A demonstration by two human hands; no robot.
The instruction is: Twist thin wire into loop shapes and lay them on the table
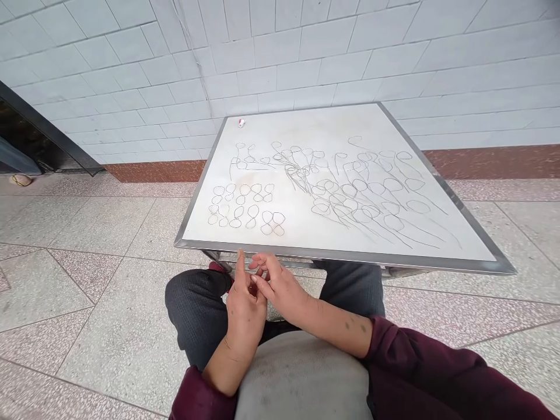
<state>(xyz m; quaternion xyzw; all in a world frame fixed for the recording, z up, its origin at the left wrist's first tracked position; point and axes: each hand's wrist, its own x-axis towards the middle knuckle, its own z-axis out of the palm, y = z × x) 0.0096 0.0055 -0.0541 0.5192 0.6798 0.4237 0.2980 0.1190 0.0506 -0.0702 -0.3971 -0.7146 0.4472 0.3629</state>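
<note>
The left hand (245, 300) and right hand (282, 290) meet just off the worktop's (315, 230) near edge, fingers bent together; whether they grip anything is too small to tell. Thin double loops (279, 224) lie near left, tangled long-tailed loops (367, 210) right, a small red-and-white object (242, 123) far left.

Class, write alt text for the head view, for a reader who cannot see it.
A left hand and right hand meet by the near edge of a metal-rimmed white table bearing thin dark loops; whether they hold anything is unclear.
</note>
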